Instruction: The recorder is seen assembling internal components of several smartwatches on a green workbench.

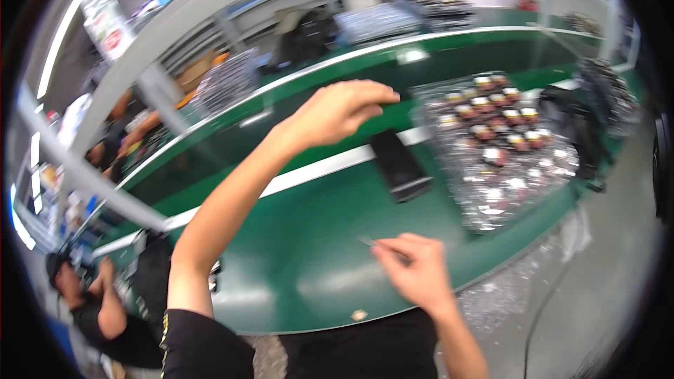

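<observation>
My left hand (347, 109) reaches out over the far strip of the green bench (302, 238). Its fingers are stretched forward with the thumb apart, and I see nothing in them. Closest to it is a black rectangular box (400, 166), which lies on the bench just beyond a white strip. Nearer to me, my right hand (420, 267) is closed in a pinch around a slim, pointed tool (368, 241). The tool's thin tip points left; its exact kind is too blurred to tell.
Right of the box lies a clear plastic tray (477, 203) holding several small white, yellow and dark red parts (495, 157). Black bags (572, 116) sit beyond it. A co-worker (105, 309) is at the lower left. A pale scrap (359, 315) lies at the near edge.
</observation>
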Motion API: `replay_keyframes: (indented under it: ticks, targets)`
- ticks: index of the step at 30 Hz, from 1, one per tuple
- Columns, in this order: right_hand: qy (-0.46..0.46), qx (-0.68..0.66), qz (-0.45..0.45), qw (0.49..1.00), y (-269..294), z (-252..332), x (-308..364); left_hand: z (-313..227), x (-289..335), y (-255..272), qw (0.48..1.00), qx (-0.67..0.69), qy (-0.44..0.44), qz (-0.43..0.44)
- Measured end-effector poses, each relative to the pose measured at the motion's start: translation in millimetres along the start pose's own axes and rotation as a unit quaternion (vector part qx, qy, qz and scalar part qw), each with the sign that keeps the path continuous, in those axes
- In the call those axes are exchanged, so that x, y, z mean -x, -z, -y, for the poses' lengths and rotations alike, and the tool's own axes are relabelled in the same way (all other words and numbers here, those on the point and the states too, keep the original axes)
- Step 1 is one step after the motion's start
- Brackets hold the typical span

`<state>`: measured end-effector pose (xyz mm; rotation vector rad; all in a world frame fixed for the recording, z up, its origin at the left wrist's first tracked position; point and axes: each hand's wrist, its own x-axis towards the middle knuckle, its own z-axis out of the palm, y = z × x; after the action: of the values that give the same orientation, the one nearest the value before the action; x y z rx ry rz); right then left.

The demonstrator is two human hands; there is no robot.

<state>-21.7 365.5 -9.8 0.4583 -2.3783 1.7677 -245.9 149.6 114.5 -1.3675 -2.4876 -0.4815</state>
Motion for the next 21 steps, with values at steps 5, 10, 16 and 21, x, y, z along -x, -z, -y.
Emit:
replay_keyframes:
  ticks: [5, 10, 16, 21]
  targets:
    - [0.013, 0.015, -0.023, 1.0, 4, 4, 1, -46, 202, 63, 0.96, -0.107, 0.253, 0.063]
    - [0.005, 0.03, -0.012, 0.999, -9, 7, 5, -119, 385, 61, 0.872, -0.084, 0.482, -0.022]
    - [-0.004, 0.062, 0.005, 0.998, -18, 8, 6, -131, 418, 12, 0.805, -0.011, 0.58, -0.125]
    - [-0.052, 0.043, 0.006, 0.998, -14, 4, 8, -101, 375, -7, 0.897, -0.016, 0.435, -0.078]
